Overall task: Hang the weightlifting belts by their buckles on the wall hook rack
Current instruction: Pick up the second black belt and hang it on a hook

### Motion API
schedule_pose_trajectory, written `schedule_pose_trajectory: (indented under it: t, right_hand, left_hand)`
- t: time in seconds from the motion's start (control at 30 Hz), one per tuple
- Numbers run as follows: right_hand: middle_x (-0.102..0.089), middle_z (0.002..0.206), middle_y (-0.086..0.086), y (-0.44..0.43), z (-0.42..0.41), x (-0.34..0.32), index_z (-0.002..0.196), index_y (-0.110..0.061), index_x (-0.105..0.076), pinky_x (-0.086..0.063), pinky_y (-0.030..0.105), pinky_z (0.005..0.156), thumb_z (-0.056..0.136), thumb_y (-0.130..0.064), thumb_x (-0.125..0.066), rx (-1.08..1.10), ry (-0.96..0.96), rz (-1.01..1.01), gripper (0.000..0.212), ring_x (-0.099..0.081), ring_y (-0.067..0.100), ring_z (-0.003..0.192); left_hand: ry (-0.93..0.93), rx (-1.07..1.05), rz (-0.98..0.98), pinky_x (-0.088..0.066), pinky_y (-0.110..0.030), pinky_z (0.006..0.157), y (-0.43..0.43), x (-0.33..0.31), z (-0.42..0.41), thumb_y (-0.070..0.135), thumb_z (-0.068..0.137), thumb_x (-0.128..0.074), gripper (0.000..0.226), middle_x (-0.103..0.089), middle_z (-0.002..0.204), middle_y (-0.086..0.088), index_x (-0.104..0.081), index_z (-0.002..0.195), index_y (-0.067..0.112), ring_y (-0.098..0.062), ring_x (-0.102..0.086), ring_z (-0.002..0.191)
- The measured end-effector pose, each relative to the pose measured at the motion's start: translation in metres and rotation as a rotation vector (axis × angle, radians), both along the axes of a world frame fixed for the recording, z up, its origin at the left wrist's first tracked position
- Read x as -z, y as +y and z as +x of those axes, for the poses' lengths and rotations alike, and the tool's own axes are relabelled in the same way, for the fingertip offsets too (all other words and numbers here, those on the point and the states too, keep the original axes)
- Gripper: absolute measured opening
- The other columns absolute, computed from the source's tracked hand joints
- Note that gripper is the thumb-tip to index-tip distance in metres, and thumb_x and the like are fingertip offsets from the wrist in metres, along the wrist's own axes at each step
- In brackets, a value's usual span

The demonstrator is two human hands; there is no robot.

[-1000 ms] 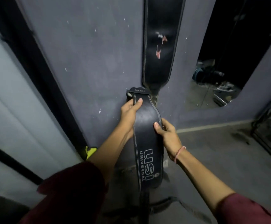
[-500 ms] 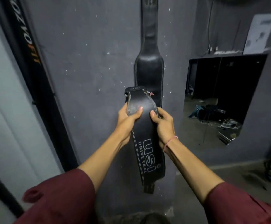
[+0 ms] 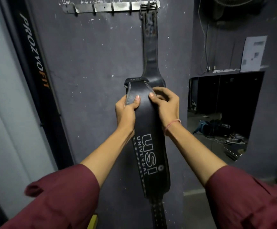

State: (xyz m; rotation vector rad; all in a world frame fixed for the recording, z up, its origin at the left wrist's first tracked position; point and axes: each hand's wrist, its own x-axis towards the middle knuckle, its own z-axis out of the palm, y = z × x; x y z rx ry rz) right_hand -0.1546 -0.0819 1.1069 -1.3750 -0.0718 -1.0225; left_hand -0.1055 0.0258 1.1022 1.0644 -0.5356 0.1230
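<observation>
Head view. Both hands hold the USI belt (image 3: 149, 146) upright in front of the grey wall (image 3: 84, 63), gripping it just below its upper end. The left hand (image 3: 126, 111) wraps the left edge with the thumb pressed flat on the face. The right hand (image 3: 165, 106) pinches the right edge, thumb on the face and fingers curled behind. The belt's upper end sits well below the hook rack (image 3: 104, 7) and overlaps the lower part of the hung belt (image 3: 151, 47), whose buckle (image 3: 149, 7) rests on the rightmost hook. The step in hand is judged to be the lift to a free hook. Done well, the upper end rises above hook level and shifts left, clear of the hung belt. The buckle opening then lowers over one prong before either grip loosens. The held belt's own buckle is not plainly visible and is possibly folded behind the top loop. Count: belts, two (one hung, one held); hooks, apparently five (four free); hands, two
</observation>
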Motion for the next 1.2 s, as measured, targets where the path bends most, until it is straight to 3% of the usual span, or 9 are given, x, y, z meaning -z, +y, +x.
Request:
schedule_pose_trajectory:
  t: [0.17, 0.3, 0.37, 0.5, 0.57, 0.7, 0.8, 1.07, 1.2]
  right_hand:
    - [-0.072, 0.110, 0.021, 0.012, -0.020, 0.063, 0.114, 0.002, -0.067, -0.058, 0.040, 0.087, 0.089, -0.006, -0.067, -0.300, 0.101, 0.017, 0.026, -0.070, 0.031, 0.098]
    - [-0.077, 0.090, 0.007, 0.025, -0.037, 0.143, 0.095, -0.007, -0.073, -0.057, 0.036, 0.076, 0.083, -0.024, -0.069, -0.338, 0.316, 0.026, 0.020, -0.073, 0.019, 0.083]
    - [-0.077, 0.092, 0.011, 0.028, -0.029, 0.135, 0.094, -0.006, -0.073, -0.058, 0.036, 0.076, 0.082, -0.027, -0.069, -0.286, 0.326, 0.031, 0.025, -0.072, 0.022, 0.082]
    - [-0.074, 0.098, 0.015, 0.030, -0.010, 0.077, 0.108, 0.000, -0.066, -0.059, 0.038, 0.081, 0.091, -0.012, -0.064, -0.272, 0.198, 0.047, 0.020, -0.070, 0.026, 0.085]
    - [-0.074, 0.101, 0.014, 0.028, -0.010, 0.087, 0.109, -0.002, -0.067, -0.060, 0.040, 0.083, 0.090, -0.012, -0.065, -0.323, 0.217, 0.035, 0.021, -0.071, 0.028, 0.089]
    - [-0.073, 0.116, 0.004, 0.021, -0.026, 0.183, 0.120, -0.011, -0.064, -0.052, 0.043, 0.099, 0.085, -0.006, -0.071, -0.329, 0.469, -0.067, 0.036, -0.068, 0.021, 0.110]
    - [-0.073, 0.113, -0.001, 0.017, -0.036, 0.238, 0.116, -0.016, -0.066, -0.051, 0.046, 0.101, 0.084, -0.007, -0.072, -0.299, 0.647, -0.104, 0.034, -0.065, 0.022, 0.115]
    - [-0.073, 0.111, 0.009, 0.024, -0.005, 0.113, 0.119, -0.001, -0.061, -0.055, 0.041, 0.093, 0.091, -0.002, -0.063, -0.321, 0.316, -0.046, 0.028, -0.070, 0.024, 0.101]
    - [-0.072, 0.116, 0.002, 0.017, -0.019, 0.190, 0.121, -0.010, -0.063, -0.053, 0.038, 0.099, 0.082, -0.004, -0.074, -0.358, 0.574, -0.119, 0.040, -0.067, 0.021, 0.111]
  left_hand:
    - [0.039, -0.052, -0.044, -0.051, -0.045, 0.079, 0.019, -0.023, 0.023, 0.014, 0.074, -0.071, 0.002, -0.066, 0.084, -0.014, -0.071, 0.074, 0.016, -0.026, -0.061, 0.080]
    - [0.005, -0.027, -0.026, -0.046, -0.043, 0.077, 0.031, -0.029, 0.040, 0.013, 0.072, -0.070, 0.003, -0.062, 0.083, -0.013, -0.070, 0.075, 0.012, -0.026, -0.057, 0.079]
    - [-0.007, 0.008, -0.006, -0.047, -0.045, 0.078, 0.030, -0.025, 0.041, 0.014, 0.073, -0.070, 0.008, -0.063, 0.085, -0.015, -0.070, 0.080, 0.010, -0.028, -0.058, 0.081]
    - [0.002, 0.028, -0.007, -0.052, -0.052, 0.084, 0.030, -0.031, 0.042, 0.015, 0.075, -0.070, 0.010, -0.068, 0.089, -0.018, -0.072, 0.083, 0.010, -0.029, -0.062, 0.083]
    - [-0.001, 0.042, -0.012, -0.051, -0.052, 0.083, 0.031, -0.038, 0.044, 0.015, 0.072, -0.071, 0.012, -0.068, 0.089, -0.019, -0.073, 0.083, 0.009, -0.030, -0.062, 0.083]
    - [-0.029, 0.034, 0.010, -0.047, -0.045, 0.077, 0.034, -0.042, 0.044, 0.014, 0.070, -0.071, 0.012, -0.064, 0.085, -0.017, -0.069, 0.079, 0.007, -0.029, -0.059, 0.080]
    - [-0.017, 0.040, 0.006, -0.049, -0.044, 0.073, 0.037, -0.042, 0.048, 0.013, 0.071, -0.069, 0.008, -0.063, 0.083, -0.017, -0.067, 0.077, 0.008, -0.029, -0.060, 0.078]
    - [0.006, 0.015, -0.010, -0.051, -0.047, 0.074, 0.038, -0.041, 0.061, 0.014, 0.072, -0.070, 0.006, -0.066, 0.083, -0.018, -0.069, 0.076, 0.010, -0.030, -0.062, 0.078]
    - [0.001, -0.006, -0.006, -0.044, -0.043, 0.071, 0.041, -0.044, 0.065, 0.017, 0.066, -0.072, 0.017, -0.059, 0.081, -0.014, -0.065, 0.079, 0.009, -0.028, -0.055, 0.076]
